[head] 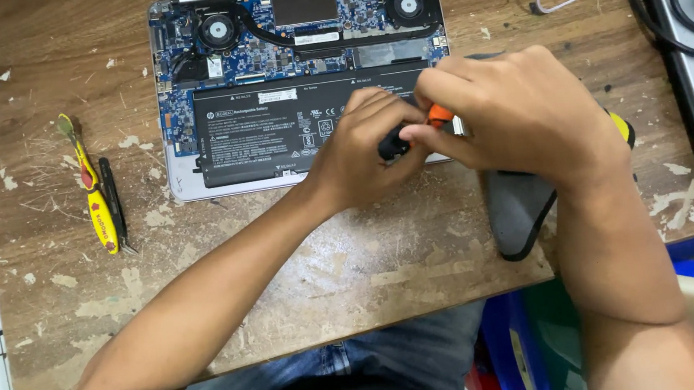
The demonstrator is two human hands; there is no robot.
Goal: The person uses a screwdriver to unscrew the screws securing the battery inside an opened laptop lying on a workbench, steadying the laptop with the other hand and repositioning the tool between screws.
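Screwdriver (410, 133) pinched between fingers of both hands over open laptop (264, 82).

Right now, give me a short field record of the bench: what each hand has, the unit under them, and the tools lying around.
left hand: wrapped round the black part of a small tool over the laptop's lower right corner
right hand: pinching the orange-and-black tool at its orange end
laptop: back cover off, board, two fans and black battery exposed
left of laptop: yellow-and-red tool with a black tool beside it
under right wrist: dark grey pouch, partly over the table edge
surface: worn wooden table
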